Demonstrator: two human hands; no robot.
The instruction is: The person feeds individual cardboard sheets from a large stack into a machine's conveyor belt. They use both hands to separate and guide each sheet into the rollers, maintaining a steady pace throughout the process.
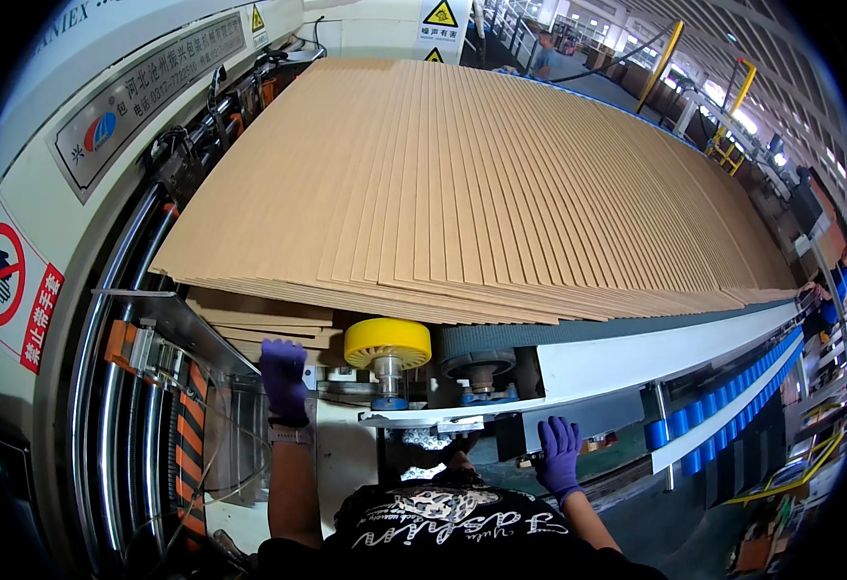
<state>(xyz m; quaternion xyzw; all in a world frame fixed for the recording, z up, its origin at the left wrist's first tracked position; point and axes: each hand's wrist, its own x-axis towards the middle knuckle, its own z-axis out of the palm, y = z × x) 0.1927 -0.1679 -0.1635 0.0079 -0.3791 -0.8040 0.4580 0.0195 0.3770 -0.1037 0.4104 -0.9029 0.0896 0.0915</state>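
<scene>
A long shingled row of brown corrugated cardboard sheets [462, 184] lies fanned across a conveyor, running from the machine at the left off to the right. My left hand [283, 377], in a purple glove, reaches up under the near edge of the stack by the lower cardboard sheets [269, 324], fingers apart and touching the machine face. My right hand [559, 454], also gloved purple, rests flat against the underside of the white conveyor frame [636, 362]. Between the hands stand a yellow ribbed wheel [388, 343] and a grey belt pulley [478, 365].
A white machine housing with warning signs [17, 290] and steel rails [124, 387] fills the left. Blue rollers [723, 401] line the conveyor's lower right edge. Yellow posts [670, 53] and another person [542, 53] are far behind the stack.
</scene>
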